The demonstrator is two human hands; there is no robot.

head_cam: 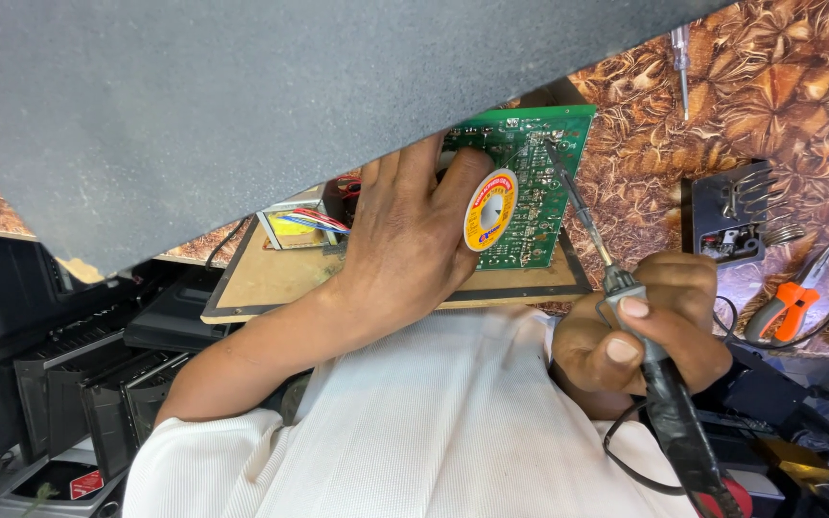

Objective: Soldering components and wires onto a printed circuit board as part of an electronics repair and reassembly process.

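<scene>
Gripping the soldering iron (626, 317) in your right hand (650, 331), fingers curled tight round its black handle at lower right, you hold its tip on the green circuit board (530, 182) at upper centre. Your left hand (405, 240) rests on the board, pinching a solder spool (489, 209) (yellow label, orange rim). Orange-handled pliers (793, 297) lie well apart at right.

solder spool (489, 209), soldering iron (626, 317), green board (530, 182)
</scene>
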